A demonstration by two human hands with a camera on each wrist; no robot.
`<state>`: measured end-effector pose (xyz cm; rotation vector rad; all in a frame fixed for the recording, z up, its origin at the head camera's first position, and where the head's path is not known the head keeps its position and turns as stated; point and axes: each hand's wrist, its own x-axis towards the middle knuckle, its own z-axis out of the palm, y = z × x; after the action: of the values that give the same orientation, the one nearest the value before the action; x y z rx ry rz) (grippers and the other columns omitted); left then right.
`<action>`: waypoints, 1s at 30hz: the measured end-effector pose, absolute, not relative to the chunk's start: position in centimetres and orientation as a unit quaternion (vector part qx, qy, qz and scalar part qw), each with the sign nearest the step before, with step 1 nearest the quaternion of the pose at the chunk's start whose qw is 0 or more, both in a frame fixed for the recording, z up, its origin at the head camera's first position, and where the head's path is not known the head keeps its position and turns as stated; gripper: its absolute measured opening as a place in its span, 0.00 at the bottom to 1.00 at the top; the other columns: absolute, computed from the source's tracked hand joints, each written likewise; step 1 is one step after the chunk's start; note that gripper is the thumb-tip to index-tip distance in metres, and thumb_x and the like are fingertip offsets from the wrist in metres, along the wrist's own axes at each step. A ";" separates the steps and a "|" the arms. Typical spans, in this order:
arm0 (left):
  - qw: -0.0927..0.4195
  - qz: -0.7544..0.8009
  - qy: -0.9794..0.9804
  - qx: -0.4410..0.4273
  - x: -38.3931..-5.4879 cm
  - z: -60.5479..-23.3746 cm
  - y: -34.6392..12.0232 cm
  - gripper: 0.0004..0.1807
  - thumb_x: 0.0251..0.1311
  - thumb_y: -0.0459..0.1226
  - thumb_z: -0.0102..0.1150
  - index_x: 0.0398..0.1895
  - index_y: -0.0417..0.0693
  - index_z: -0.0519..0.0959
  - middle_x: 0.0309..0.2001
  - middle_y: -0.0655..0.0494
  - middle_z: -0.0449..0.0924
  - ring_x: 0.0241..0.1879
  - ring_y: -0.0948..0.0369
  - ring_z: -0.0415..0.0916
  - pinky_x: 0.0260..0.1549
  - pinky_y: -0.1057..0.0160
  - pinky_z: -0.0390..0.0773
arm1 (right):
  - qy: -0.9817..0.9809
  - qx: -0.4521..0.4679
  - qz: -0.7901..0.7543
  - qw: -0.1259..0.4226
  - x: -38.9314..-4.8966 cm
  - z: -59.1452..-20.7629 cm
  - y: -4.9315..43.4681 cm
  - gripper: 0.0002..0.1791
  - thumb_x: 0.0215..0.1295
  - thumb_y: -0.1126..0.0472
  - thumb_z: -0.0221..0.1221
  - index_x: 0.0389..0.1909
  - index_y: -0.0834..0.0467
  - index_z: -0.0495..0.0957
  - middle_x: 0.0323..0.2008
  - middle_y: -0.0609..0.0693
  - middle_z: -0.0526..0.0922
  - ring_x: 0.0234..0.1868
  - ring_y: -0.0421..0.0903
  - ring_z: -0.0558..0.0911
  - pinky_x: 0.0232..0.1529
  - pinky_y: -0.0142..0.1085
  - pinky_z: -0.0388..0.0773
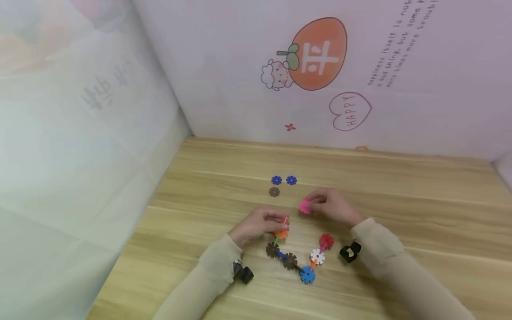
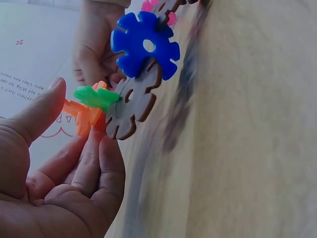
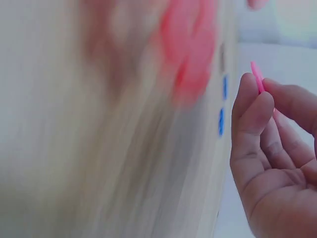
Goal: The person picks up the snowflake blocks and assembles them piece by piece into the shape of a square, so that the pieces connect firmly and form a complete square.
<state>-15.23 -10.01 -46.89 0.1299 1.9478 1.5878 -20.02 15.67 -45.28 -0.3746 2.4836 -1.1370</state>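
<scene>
My left hand (image 1: 260,226) pinches an orange notched flower disc (image 1: 282,234) at the left end of a linked chain. After it come a green disc (image 2: 94,96), a brown disc (image 1: 272,251), a blue disc (image 2: 130,47), another brown disc (image 1: 290,262) and a light blue disc (image 1: 307,277). The chain bends up on the right through a white disc (image 1: 314,258) to a red disc (image 1: 327,240). Between thumb and fingertips my right hand (image 1: 334,207) holds a loose pink disc (image 1: 305,207), beyond the chain and apart from it.
Two loose dark blue discs, the left disc (image 1: 276,180) and the right disc (image 1: 291,180), lie farther back on the wooden table (image 1: 224,178). A loose brown disc (image 1: 274,192) lies just in front of them. A printed white sheet (image 1: 224,80) rises behind the table.
</scene>
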 end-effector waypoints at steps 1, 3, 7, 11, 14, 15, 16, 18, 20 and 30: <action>0.308 0.598 0.739 0.047 -15.2 -46.9 -10.0 0.24 0.58 0.43 0.69 0.58 0.49 0.80 0.49 0.55 0.86 0.47 0.60 0.83 0.52 0.61 0.81 | 0.879 -0.128 -0.414 0.197 -19.7 -45.1 15.4 0.16 0.64 0.51 0.65 0.50 0.52 0.82 0.42 0.48 0.88 0.44 0.45 0.85 0.49 0.42 0.81; 0.309 0.596 0.740 0.044 -15.2 -46.9 -10.0 0.22 0.58 0.44 0.69 0.56 0.49 0.81 0.48 0.56 0.86 0.46 0.60 0.83 0.51 0.60 0.81 | 0.864 -0.121 -0.439 0.213 -19.2 -44.7 14.8 0.15 0.66 0.52 0.63 0.50 0.53 0.83 0.42 0.48 0.88 0.43 0.44 0.85 0.49 0.40 0.81; 0.313 0.595 0.739 0.037 -15.2 -46.9 -10.1 0.21 0.58 0.43 0.69 0.54 0.49 0.82 0.45 0.56 0.87 0.44 0.61 0.83 0.48 0.61 0.81 | 0.848 -0.119 -0.466 0.223 -18.3 -44.0 13.8 0.14 0.67 0.54 0.63 0.49 0.54 0.84 0.41 0.48 0.88 0.43 0.43 0.85 0.48 0.39 0.81; 0.317 0.599 0.734 0.041 -15.2 -46.8 -10.0 0.19 0.60 0.42 0.68 0.54 0.49 0.82 0.45 0.55 0.87 0.42 0.61 0.84 0.45 0.62 0.82 | 0.842 -0.142 -0.474 0.214 -17.8 -43.6 13.1 0.13 0.67 0.54 0.63 0.48 0.55 0.85 0.41 0.49 0.88 0.44 0.44 0.85 0.46 0.39 0.81; 0.318 0.600 0.733 0.051 -15.2 -46.8 -10.0 0.18 0.60 0.42 0.67 0.54 0.50 0.83 0.46 0.55 0.87 0.43 0.61 0.84 0.45 0.62 0.83 | 0.834 -0.151 -0.485 0.215 -17.6 -43.6 12.8 0.12 0.67 0.56 0.63 0.47 0.56 0.85 0.40 0.50 0.89 0.43 0.44 0.85 0.46 0.38 0.82; 0.318 0.600 0.732 0.054 -15.3 -46.8 -9.9 0.18 0.60 0.42 0.67 0.53 0.50 0.83 0.46 0.55 0.87 0.43 0.61 0.84 0.45 0.62 0.83 | 0.832 -0.151 -0.488 0.217 -17.6 -43.6 12.8 0.11 0.67 0.57 0.63 0.47 0.56 0.85 0.40 0.50 0.88 0.42 0.44 0.85 0.46 0.38 0.82; 0.318 0.599 0.733 0.057 -15.3 -46.8 -9.9 0.18 0.60 0.43 0.67 0.53 0.50 0.83 0.46 0.55 0.87 0.43 0.61 0.84 0.46 0.62 0.82 | 0.830 -0.153 -0.490 0.219 -17.6 -43.6 12.8 0.11 0.67 0.57 0.63 0.47 0.56 0.85 0.40 0.50 0.88 0.42 0.44 0.85 0.46 0.38 0.82; 0.316 0.595 0.736 0.061 -15.3 -46.8 -9.9 0.18 0.60 0.43 0.67 0.53 0.50 0.83 0.46 0.56 0.87 0.44 0.61 0.83 0.47 0.62 0.82 | 0.829 -0.152 -0.490 0.223 -17.5 -43.5 12.7 0.10 0.67 0.58 0.63 0.46 0.55 0.85 0.39 0.49 0.88 0.41 0.44 0.85 0.45 0.39 0.82; 0.314 0.591 0.740 0.067 -15.2 -46.8 -9.9 0.18 0.60 0.44 0.67 0.53 0.50 0.83 0.46 0.56 0.87 0.45 0.61 0.83 0.48 0.62 0.81 | 0.830 -0.157 -0.486 0.224 -17.5 -43.4 12.7 0.10 0.67 0.57 0.63 0.46 0.55 0.85 0.39 0.48 0.88 0.41 0.44 0.85 0.45 0.40 0.83; 0.310 0.580 0.749 0.078 -15.0 -46.9 -9.6 0.16 0.60 0.42 0.67 0.50 0.51 0.84 0.46 0.57 0.87 0.43 0.61 0.83 0.46 0.62 0.82 | 0.827 -0.201 -0.472 0.228 -17.4 -43.5 13.0 0.12 0.67 0.60 0.62 0.48 0.58 0.84 0.43 0.51 0.88 0.42 0.45 0.84 0.46 0.40 0.83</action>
<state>-15.04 -9.62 -46.87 0.2068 1.9775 1.5329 -17.39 13.03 -43.51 -0.5536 2.2785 -1.3003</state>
